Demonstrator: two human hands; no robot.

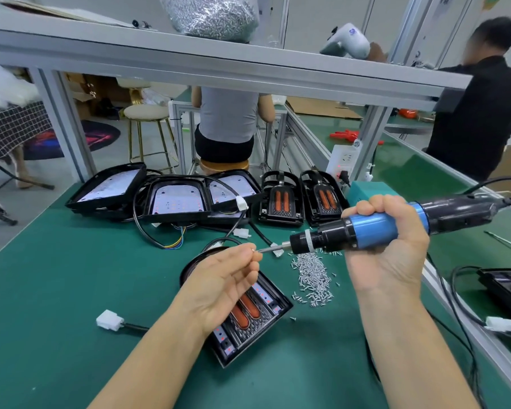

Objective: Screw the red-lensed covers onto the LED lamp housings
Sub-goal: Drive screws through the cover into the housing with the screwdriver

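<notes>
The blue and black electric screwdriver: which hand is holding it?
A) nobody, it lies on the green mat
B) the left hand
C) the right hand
C: the right hand grips the blue and black electric screwdriver, while the left hand pinches at its metal bit tip.

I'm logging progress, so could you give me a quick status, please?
Right hand grips driver. Left hand pinches screw at bit. Lamp below, cover seated. Nothing blocking.

2 bare forearms, left hand [222, 284], right hand [390, 252], no sleeves visible
</notes>
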